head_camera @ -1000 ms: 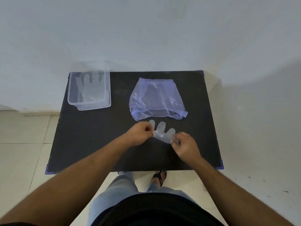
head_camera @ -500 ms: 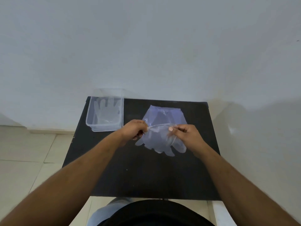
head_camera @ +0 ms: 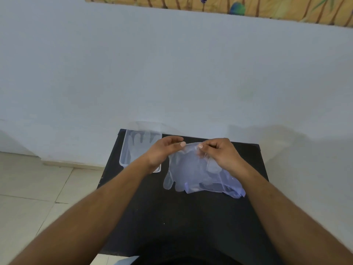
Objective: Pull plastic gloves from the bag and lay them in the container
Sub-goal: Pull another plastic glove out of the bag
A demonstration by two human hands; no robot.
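Fingers of both the left hand (head_camera: 164,150) and right hand (head_camera: 219,153) pinched a clear plastic glove (head_camera: 183,169) above the black table (head_camera: 172,217).

Container (head_camera: 126,150): on your counter (head_camera: 172,217), far left corner, a glove (head_camera: 139,142) inside.
Bag (head_camera: 235,188): on the counter, right of the container.
Held glove (head_camera: 183,169): between your hands, before the bag.
Wall (head_camera: 172,73): behind the counter.

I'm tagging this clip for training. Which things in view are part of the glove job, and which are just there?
Part of the job:
held glove
bag
container
glove in container
left hand
right hand

Just there:
black table
patterned cloth
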